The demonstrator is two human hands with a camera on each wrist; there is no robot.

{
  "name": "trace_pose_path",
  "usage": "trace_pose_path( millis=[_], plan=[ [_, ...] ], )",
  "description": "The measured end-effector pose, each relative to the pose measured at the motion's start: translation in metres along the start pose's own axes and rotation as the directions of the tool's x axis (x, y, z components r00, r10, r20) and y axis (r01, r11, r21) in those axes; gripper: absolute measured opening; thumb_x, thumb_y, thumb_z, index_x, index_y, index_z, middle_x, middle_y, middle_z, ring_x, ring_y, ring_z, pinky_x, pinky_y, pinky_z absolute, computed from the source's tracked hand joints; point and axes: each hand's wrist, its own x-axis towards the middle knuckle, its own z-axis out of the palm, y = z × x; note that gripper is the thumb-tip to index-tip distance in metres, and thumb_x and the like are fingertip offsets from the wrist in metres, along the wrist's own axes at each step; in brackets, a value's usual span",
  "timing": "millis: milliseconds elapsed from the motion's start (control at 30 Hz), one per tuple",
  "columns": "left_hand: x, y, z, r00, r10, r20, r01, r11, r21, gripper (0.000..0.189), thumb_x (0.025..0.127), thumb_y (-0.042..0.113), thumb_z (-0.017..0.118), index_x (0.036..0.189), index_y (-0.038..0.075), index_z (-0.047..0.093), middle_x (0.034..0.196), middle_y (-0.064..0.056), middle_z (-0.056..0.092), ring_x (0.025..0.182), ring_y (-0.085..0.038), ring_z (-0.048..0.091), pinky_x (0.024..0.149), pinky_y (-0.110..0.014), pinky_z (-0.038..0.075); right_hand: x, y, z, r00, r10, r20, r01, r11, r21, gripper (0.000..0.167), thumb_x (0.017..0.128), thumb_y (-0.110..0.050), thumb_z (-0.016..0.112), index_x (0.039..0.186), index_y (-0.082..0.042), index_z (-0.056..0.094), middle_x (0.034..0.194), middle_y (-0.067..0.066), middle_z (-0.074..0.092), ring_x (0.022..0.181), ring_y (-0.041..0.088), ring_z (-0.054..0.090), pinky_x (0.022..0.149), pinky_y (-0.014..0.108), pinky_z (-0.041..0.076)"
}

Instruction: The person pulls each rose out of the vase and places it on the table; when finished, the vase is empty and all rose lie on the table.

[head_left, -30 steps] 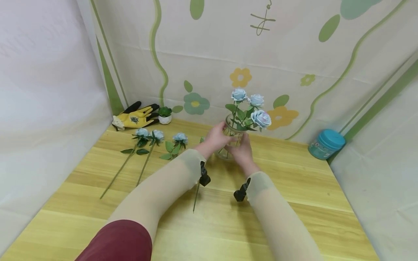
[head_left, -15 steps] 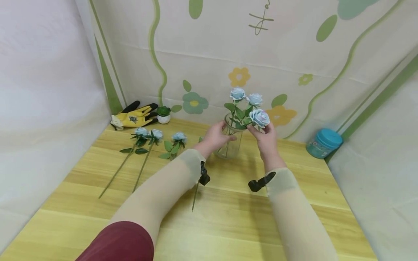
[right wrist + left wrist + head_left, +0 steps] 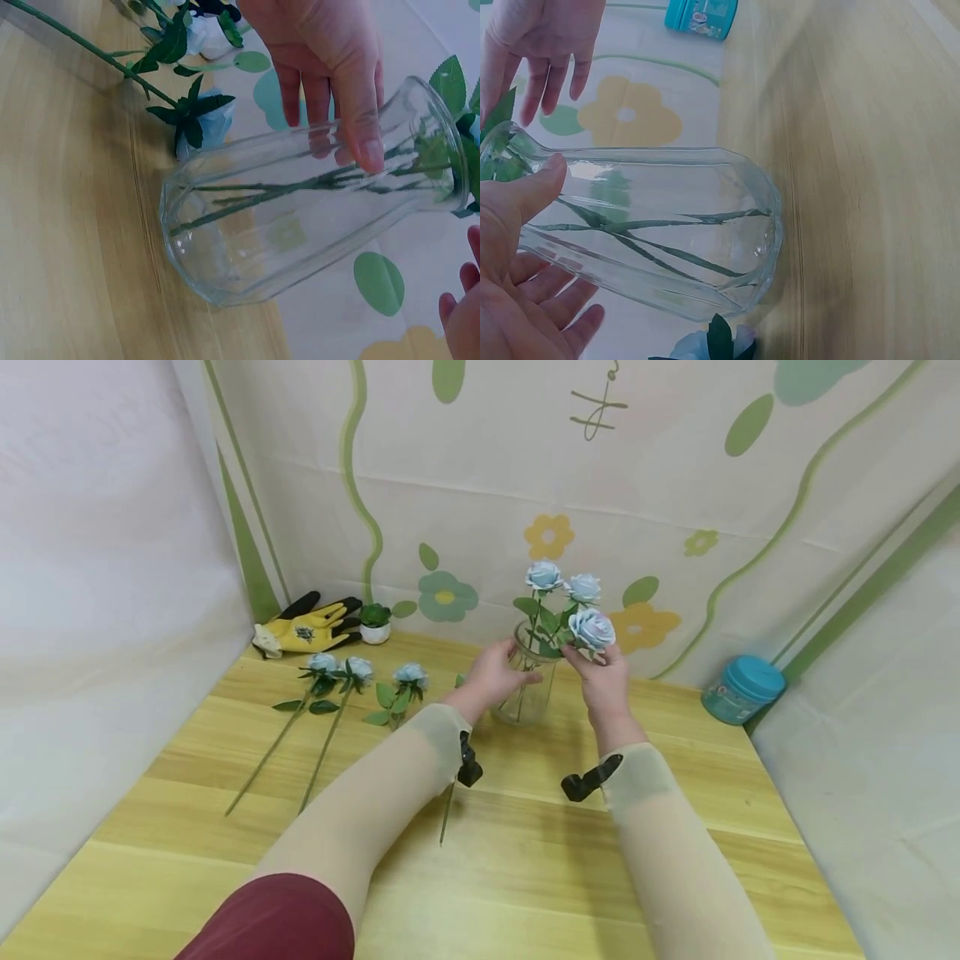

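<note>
A clear glass vase (image 3: 528, 693) stands on the table with three pale blue roses (image 3: 544, 575) in it. Their green stems (image 3: 277, 191) cross inside the glass. My left hand (image 3: 491, 677) grips the vase below its rim, thumb (image 3: 364, 142) on one side and fingers behind. At the vase's right, my right hand (image 3: 606, 685) cups the lowest front rose (image 3: 592, 629), its thumb near the rim. Several fingers of that hand (image 3: 551, 56) extend loosely in the left wrist view, where the rose heads lie out of frame.
More blue roses (image 3: 358, 670) lie on the wooden table (image 3: 480, 893) to the left, one stem partly under my left forearm. Yellow-black gloves (image 3: 311, 631) and a small potted plant (image 3: 376, 625) sit at the back left. A teal tub (image 3: 744, 690) stands far right.
My right hand has left the vase's side and risen rightward to the front rose, then shifted slightly left with it. The left hand has stayed on the vase.
</note>
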Motion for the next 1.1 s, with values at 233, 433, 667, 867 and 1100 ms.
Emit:
trace_pose_path(
  millis=[233, 433, 667, 867, 1100],
  plan=[
    [0.002, -0.004, 0.002, 1.000, 0.019, -0.012, -0.019, 0.999, -0.035, 0.082, 0.084, 0.035, 0.081, 0.150, 0.009, 0.041, 0.152, -0.011, 0.042, 0.138, -0.028, 0.039, 0.111, -0.040, 0.033, 0.005, -0.013, 0.004, 1.000, -0.016, -0.013, 0.013, 0.979, -0.202, 0.033, 0.087, -0.008, 0.075, 0.118, 0.003, 0.068, 0.115, 0.010, 0.063, 0.112, 0.021, 0.053, 0.097, 0.035, 0.040],
    [0.000, -0.003, 0.002, 1.000, 0.020, -0.016, -0.021, 0.999, -0.045, 0.081, 0.085, 0.033, 0.080, 0.150, 0.008, 0.040, 0.152, -0.011, 0.042, 0.138, -0.028, 0.039, 0.111, -0.042, 0.034, 0.009, -0.017, 0.004, 0.981, 0.118, 0.152, -0.094, 0.983, -0.159, 0.039, 0.090, -0.005, 0.072, 0.124, 0.008, 0.060, 0.127, 0.019, 0.059, 0.122, 0.029, 0.052, 0.105, 0.044, 0.040],
    [-0.002, 0.000, 0.002, 1.000, -0.009, -0.005, 0.009, 1.000, -0.024, 0.085, 0.086, 0.036, 0.079, 0.153, 0.007, 0.035, 0.153, -0.011, 0.040, 0.139, -0.027, 0.038, 0.111, -0.040, 0.034, 0.009, -0.022, 0.007, 0.997, 0.069, 0.014, -0.066, 0.985, -0.158, 0.033, 0.088, -0.015, 0.077, 0.114, 0.002, 0.067, 0.098, -0.001, 0.061, 0.097, 0.015, 0.059, 0.089, 0.032, 0.046],
    [-0.003, 0.002, 0.000, 1.000, -0.002, -0.004, 0.002, 1.000, -0.029, 0.085, 0.086, 0.035, 0.078, 0.154, 0.008, 0.033, 0.154, -0.010, 0.039, 0.140, -0.026, 0.036, 0.112, -0.039, 0.032, 0.017, -0.053, 0.001, 0.991, -0.128, 0.035, 0.132, 0.980, -0.146, 0.022, 0.086, -0.008, 0.078, 0.105, 0.001, 0.072, 0.095, 0.004, 0.068, 0.092, 0.016, 0.061, 0.078, 0.026, 0.049],
    [-0.004, 0.000, 0.000, 1.000, -0.009, -0.007, 0.009, 1.000, -0.020, 0.086, 0.086, 0.036, 0.079, 0.154, 0.007, 0.033, 0.154, -0.009, 0.039, 0.140, -0.026, 0.036, 0.111, -0.039, 0.033, 0.017, -0.110, -0.007, 0.977, -0.197, 0.084, 0.188, 0.976, 0.109, 0.010, 0.088, 0.002, 0.072, 0.096, -0.004, 0.074, 0.093, 0.003, 0.070, 0.096, 0.019, 0.063, 0.095, 0.030, 0.047]
  ],
)
